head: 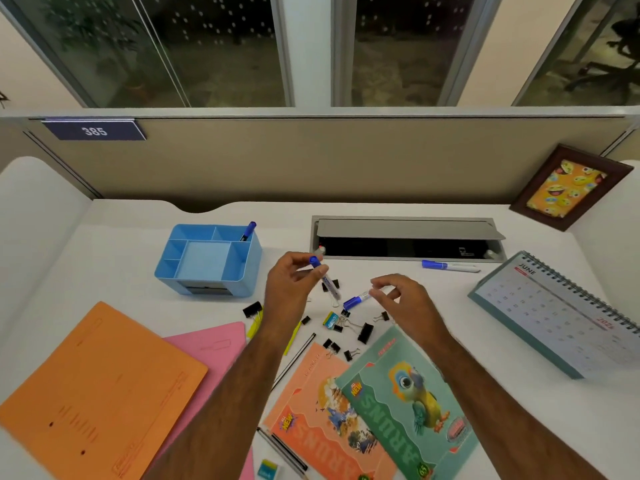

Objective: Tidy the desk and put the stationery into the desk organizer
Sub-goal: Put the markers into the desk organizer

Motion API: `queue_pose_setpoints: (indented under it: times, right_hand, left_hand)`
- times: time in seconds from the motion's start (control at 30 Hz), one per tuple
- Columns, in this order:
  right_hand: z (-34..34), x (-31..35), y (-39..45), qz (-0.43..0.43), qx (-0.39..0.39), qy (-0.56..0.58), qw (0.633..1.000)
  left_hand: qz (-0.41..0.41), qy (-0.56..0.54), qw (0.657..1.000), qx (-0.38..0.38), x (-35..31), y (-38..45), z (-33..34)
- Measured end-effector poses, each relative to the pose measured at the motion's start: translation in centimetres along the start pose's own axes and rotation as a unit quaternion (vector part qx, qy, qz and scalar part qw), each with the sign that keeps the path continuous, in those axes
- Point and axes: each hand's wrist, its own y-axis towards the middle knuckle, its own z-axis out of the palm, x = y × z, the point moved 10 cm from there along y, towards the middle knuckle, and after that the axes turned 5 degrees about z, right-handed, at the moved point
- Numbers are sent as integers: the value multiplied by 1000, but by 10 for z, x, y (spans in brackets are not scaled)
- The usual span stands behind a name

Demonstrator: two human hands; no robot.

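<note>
head view showed the left hand [289, 289] pinching a blue-capped marker [322, 273] and the right hand [398, 296] pinching another blue-capped marker [358, 300], both above scattered binder clips [365, 332] on the white desk [433, 306], right of the blue desk organizer [207, 259] holding one marker [248, 231].

your left hand [289, 289] pinches a blue-capped marker [323, 277] at frame centre; your right hand [398, 296] grips another marker [358, 300] just beside it. the blue desk organizer [207, 259], left of centre, holds one marker [248, 231]. binder clips [365, 332] lie scattered below your hands.
</note>
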Motion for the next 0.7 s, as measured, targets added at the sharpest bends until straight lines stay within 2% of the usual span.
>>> queue_pose_setpoints:
  times: [0.23, 0.33, 0.47, 0.7]
  right_hand:
    - [-46, -55, 47, 37, -15, -180, 983]
    - [-61, -71, 67, 32, -11, -280, 959]
    - [-73, -81, 83, 21, -26, -343, 939]
    - [-85, -101, 97, 47, -2, -436, 899]
  left_hand:
    - [30, -2, 997, -72, -15, 19, -51]
    - [48, 32, 991, -118, -31, 35, -84]
    - [93, 92, 979, -155, -56, 59, -131]
    - [104, 194, 969, -114, -66, 106, -160]
